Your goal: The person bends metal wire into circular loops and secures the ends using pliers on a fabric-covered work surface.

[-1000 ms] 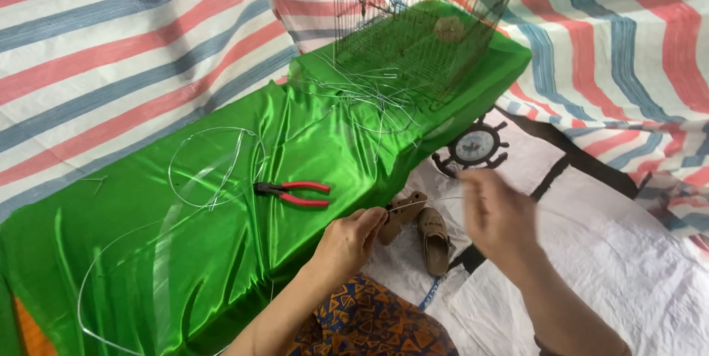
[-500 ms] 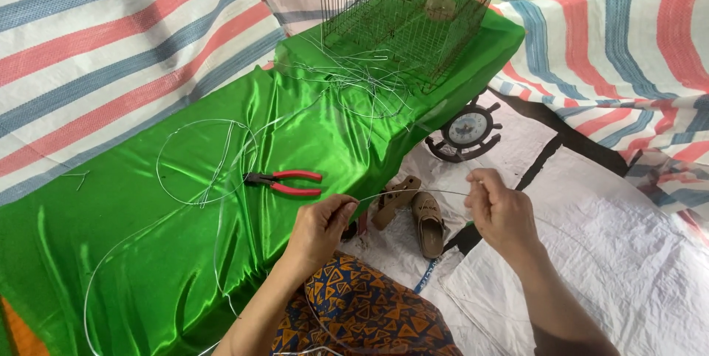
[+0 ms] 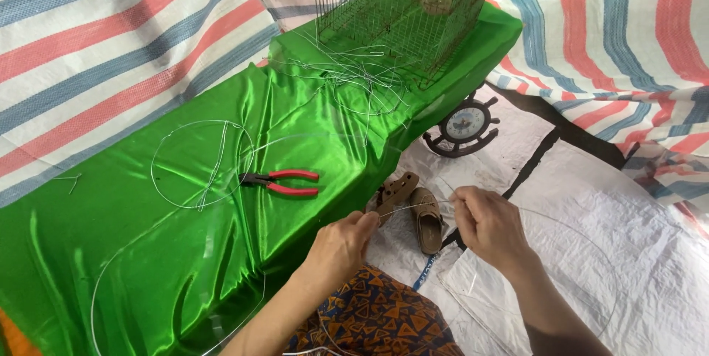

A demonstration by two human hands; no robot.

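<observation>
Pinching a thin wire (image 3: 413, 208) taut between both hands, in front of a table draped in green satin cloth (image 3: 148, 252).

Largest on the cloth is the wire cage (image 3: 399, 1) at the far end, with a tangle of loose wire (image 3: 354, 79) before it; nearer lie a wire hoop (image 3: 201, 164) and red-handled pliers (image 3: 284, 182). Below the table edge sit brown sandals (image 3: 413, 204) and a wheel-shaped clock (image 3: 465, 123). The left hand (image 3: 340, 245) has its fingertips pressed together on one end of the wire, while the right hand (image 3: 491, 227) grips further along, fingers curled closed around it. Beyond that the wire sweeps down in a broad loop over the white sheet (image 3: 591, 208). It looks light, springy and slippery, likely to whip back; holding close to the working point seems best.
</observation>
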